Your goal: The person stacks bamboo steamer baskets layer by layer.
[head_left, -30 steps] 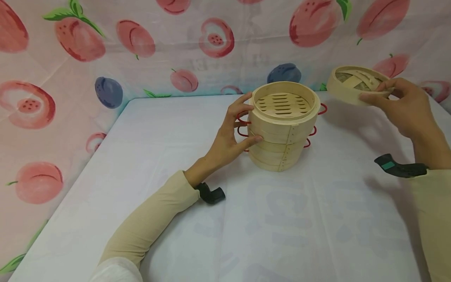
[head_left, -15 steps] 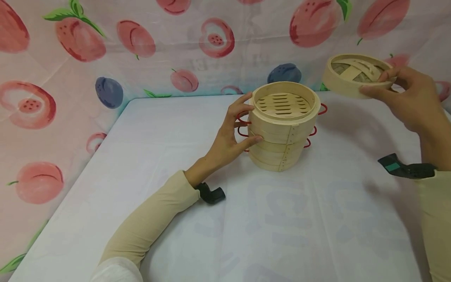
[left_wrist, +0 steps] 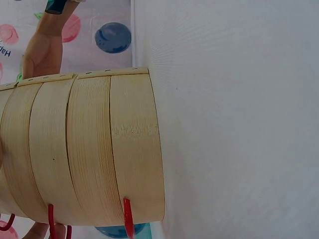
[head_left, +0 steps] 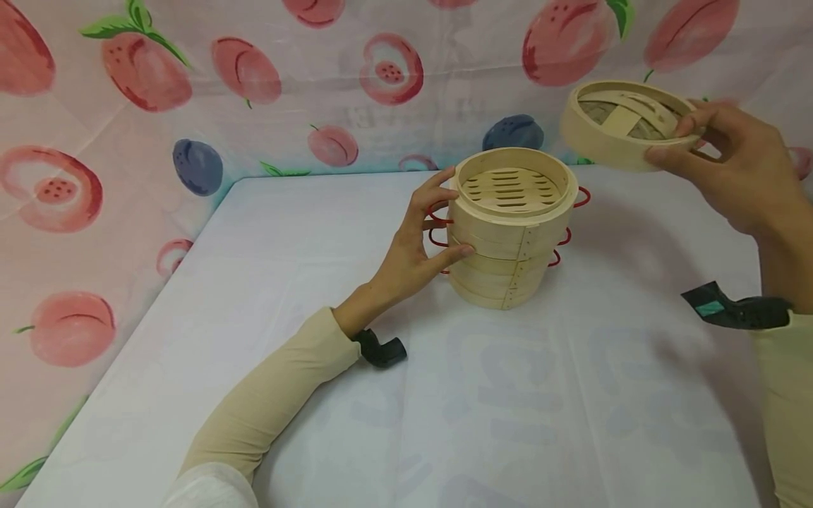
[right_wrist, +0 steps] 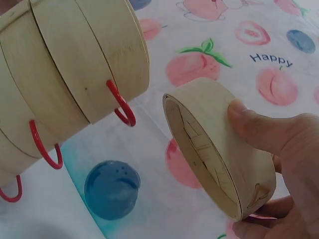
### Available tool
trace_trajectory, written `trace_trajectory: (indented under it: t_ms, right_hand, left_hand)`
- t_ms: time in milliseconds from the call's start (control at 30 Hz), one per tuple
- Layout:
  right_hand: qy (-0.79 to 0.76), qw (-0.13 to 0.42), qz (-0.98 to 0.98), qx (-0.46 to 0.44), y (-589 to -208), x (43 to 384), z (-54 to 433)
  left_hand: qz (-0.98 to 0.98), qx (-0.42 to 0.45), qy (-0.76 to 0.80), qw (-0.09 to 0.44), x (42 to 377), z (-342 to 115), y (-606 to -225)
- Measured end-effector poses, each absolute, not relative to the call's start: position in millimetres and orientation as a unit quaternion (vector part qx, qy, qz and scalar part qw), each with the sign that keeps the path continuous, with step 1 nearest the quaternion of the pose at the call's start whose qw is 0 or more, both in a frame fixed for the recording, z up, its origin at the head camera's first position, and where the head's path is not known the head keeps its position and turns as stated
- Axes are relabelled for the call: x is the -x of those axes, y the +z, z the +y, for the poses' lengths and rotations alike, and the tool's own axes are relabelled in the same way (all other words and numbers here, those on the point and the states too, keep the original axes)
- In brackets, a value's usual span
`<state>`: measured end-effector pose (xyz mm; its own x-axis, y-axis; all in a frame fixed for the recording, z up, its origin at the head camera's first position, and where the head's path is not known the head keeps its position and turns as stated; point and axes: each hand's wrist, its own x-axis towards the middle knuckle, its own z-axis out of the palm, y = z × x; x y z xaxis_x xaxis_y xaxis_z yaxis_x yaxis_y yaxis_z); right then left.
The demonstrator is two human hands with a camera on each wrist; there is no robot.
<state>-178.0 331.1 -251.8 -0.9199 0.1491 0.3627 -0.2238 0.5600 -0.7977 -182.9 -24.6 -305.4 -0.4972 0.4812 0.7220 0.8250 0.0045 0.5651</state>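
A stack of round bamboo steamer baskets (head_left: 485, 279) stands upright on the white table, red loop handles along both sides. Its top is uncovered, showing a slotted base (head_left: 508, 189). My left hand (head_left: 409, 247) grips the stack's left side, thumb in front and fingers around the handles. In the left wrist view the basket wall (left_wrist: 89, 144) fills the left half, hiding most of that hand. Up to the right, my right hand (head_left: 739, 166) holds the bamboo steamer lid (head_left: 597, 144) by its rim, tilted and apart from the stack. The right wrist view shows the lid's hollow underside (right_wrist: 204, 154).
The white tabletop (head_left: 356, 437) spreads around the stack. Behind it and to the left hangs a fruit-printed cloth (head_left: 305, 77). Black wrist devices sit at both cuffs, the left one (head_left: 381, 351) close to the tabletop.
My right hand has raised the lid and carried it slightly left, closer to the stack's top. The left hand and the stack have stayed in place.
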Motion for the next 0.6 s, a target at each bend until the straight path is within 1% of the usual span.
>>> trace_trajectory:
  t_ms: [267, 600]
  right_hand:
    - [0.497, 0.184, -0.846, -0.070, -246.4, 174.2, 321.0]
    - [0.517, 0.180, -0.825, -0.144, -245.1, 171.9, 312.8]
  left_hand:
    - [-0.690, 0.473, -0.523, 0.163, 182.7, -25.2, -305.4]
    - [-0.690, 0.473, -0.524, 0.161, 183.2, -24.7, -305.4]
